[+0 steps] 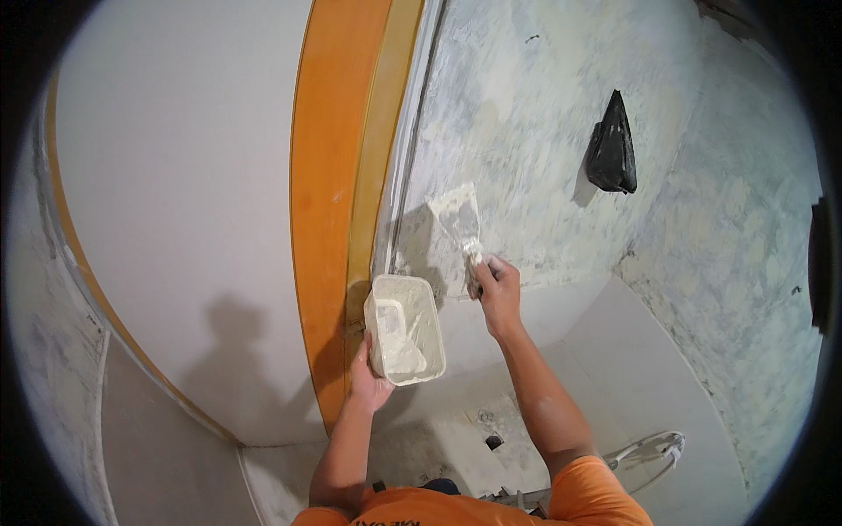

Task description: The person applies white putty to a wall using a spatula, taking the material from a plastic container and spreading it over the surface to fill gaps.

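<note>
My left hand grips a rectangular plastic tub from its left side and underneath. The tub is tilted so its inside shows, with cream-coloured putty smeared over its walls and bottom. In my right hand is a putty knife, its fingers closed round the handle. The blade points up and carries pale putty along its edges; whether it touches the wall behind I cannot tell. Blotchy grey-white patches cover that plastered wall.
A black plastic bag hangs on the wall at upper right. Left of my hands runs an orange door frame beside a white door panel. Below, the floor has a dark hole, and a looped pale hose or cable lies at lower right.
</note>
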Demonstrator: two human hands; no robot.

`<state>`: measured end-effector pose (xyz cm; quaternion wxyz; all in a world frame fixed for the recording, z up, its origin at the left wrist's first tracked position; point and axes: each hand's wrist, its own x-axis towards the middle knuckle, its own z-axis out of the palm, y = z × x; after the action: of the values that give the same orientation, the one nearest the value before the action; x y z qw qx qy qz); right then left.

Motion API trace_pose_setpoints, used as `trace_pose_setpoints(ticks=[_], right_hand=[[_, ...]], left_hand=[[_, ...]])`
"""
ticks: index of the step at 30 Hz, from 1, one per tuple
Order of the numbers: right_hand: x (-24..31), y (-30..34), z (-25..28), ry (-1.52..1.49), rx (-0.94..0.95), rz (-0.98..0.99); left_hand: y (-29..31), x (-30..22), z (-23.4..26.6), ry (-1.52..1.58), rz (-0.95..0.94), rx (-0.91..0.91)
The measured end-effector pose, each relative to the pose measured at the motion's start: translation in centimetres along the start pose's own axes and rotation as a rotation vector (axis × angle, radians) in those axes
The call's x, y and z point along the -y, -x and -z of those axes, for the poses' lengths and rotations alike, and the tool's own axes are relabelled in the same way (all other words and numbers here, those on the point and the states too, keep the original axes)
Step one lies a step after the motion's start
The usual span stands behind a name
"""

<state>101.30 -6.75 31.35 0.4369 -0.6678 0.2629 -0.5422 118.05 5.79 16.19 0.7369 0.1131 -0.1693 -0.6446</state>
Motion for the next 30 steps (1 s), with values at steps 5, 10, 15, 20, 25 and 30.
trace_pose_setpoints(ticks=[5, 10, 15, 20, 25, 30], right_hand=[[0.6, -4.6, -3.6, -0.118, -0.096, 0.063], [-7.7, -4.2, -3.9, -0.067, -0.172, -0.12], [-14.7, 2.4, -2.5, -0.076, -0.242, -0.237], [-11.5, -1.3, -1.4, 0.102, -0.297, 0.14], [-2.7, -5.9, -6.4, -0.011, -0.215, 0.042], [-10.4, -1.5, -6.2, -0.017, -0.327, -0.206]], left_hand=[[0.8, -0.9, -0.1, -0.023, -0.022, -0.023], [0.9, -1.1, 0.2, -0.007, -0.079, -0.068], [1.3, -2.8, 0.6, -0.025, -0.113, -0.039], [1.7, -3.7, 0.5, 0.002, -0.179, 0.004], [2.1, -3.8, 2.7, -0.059, -0.204, -0.042], [2.5, -3.2, 3.1, -0.053, -0.177, -0.038]])
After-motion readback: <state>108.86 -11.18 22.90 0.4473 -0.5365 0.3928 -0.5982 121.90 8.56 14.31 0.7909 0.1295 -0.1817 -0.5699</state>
